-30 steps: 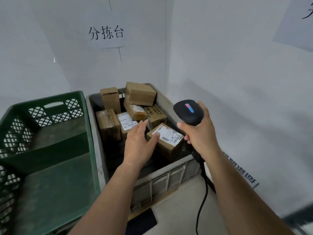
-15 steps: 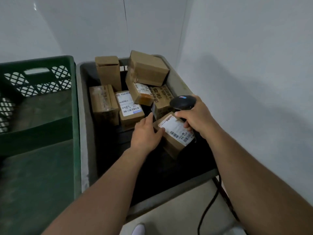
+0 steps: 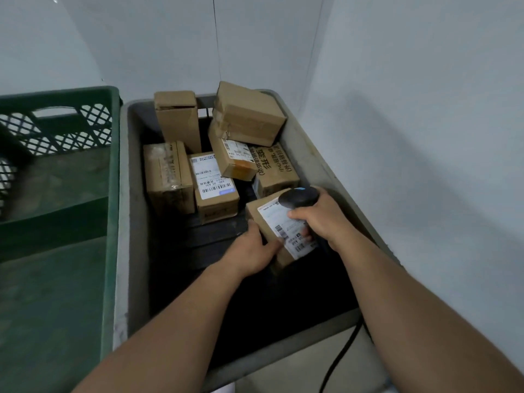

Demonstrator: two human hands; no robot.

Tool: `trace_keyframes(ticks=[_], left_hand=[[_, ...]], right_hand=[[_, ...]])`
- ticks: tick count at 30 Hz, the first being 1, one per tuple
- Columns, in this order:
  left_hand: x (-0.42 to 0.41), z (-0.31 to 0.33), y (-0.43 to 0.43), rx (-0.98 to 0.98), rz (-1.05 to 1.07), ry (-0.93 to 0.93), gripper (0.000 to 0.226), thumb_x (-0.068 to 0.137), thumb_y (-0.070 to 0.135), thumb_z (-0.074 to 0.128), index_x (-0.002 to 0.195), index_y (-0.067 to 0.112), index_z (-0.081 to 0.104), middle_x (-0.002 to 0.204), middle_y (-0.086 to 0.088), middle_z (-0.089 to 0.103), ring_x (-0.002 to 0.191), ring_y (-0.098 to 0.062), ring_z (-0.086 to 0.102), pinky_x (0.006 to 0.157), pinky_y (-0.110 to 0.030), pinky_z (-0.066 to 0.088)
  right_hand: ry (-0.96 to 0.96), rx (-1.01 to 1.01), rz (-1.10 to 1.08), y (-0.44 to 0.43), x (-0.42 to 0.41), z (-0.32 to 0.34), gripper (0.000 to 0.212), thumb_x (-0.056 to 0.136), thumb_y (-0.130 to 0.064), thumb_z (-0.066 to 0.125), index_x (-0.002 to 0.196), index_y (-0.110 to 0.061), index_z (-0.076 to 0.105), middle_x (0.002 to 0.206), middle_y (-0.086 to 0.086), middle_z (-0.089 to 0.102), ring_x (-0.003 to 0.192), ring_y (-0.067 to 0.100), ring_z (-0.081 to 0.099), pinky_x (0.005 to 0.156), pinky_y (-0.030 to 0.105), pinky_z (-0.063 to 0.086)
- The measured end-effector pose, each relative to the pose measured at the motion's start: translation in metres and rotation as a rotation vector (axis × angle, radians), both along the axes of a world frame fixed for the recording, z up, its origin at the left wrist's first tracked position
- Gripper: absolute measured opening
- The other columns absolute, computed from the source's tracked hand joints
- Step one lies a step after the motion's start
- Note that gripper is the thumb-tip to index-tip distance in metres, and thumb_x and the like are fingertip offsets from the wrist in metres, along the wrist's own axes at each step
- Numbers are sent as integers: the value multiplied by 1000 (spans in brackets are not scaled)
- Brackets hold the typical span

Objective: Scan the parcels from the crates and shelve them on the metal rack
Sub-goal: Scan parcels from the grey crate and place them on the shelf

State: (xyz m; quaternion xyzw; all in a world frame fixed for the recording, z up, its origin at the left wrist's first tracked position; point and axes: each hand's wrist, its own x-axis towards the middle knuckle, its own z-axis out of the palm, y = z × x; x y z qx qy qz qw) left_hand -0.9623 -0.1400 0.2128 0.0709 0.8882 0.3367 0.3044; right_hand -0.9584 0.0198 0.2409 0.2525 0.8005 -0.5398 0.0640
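1. White walls back a grey plastic crate (image 3: 124,222).
2. Inside it, the left hand (image 3: 249,251) grips a labelled brown cardboard parcel (image 3: 265,219). The right hand (image 3: 323,219) clasps a black handheld scanner (image 3: 297,197) over it.
3. Six other parcels (image 3: 215,182) wait at its far end, likely unscanned.

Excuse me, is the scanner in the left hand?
No, the right hand grips the scanner, while the left hand holds the labelled parcel.

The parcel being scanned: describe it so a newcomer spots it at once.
Find the grey crate right of the green crate. Toward its right side, nearest the camera, is a small brown parcel. Only it is held by the left hand, with a black scanner over its white label.
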Motion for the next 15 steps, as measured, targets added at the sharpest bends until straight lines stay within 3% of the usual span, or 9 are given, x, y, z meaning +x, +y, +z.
trace_keyframes(ticks=[2,5,9,15], left_hand=[[1,10,-2,54,36,45,78,93,47,52,150,13,11,141,-9,49,126,-26,48,89,-23,36],[4,28,-8,125,99,114,79,91,46,54,149,13,11,141,-6,49,126,-24,49,95,-27,38],[21,57,-21,213,176,193,79,91,42,57,150,16,10,139,-6,50,122,-23,51,97,-28,40],[69,99,-54,411,232,370,60,92,28,58,142,32,24,125,4,61,112,-16,58,97,-38,47]], right_hand=[[42,2,22,-2,2,8,49,80,-12,75,121,-18,49,90,13,69,54,20,62,47,30,50],[122,-10,47,-8,7,26,49,79,-13,75,121,-19,51,84,14,68,42,16,56,48,27,47],[244,-28,81,-23,27,65,45,81,-10,73,119,-19,52,76,12,64,41,17,52,45,29,45],[381,-98,131,-54,77,104,40,83,-7,72,115,-22,52,71,11,63,44,18,51,45,28,44]])
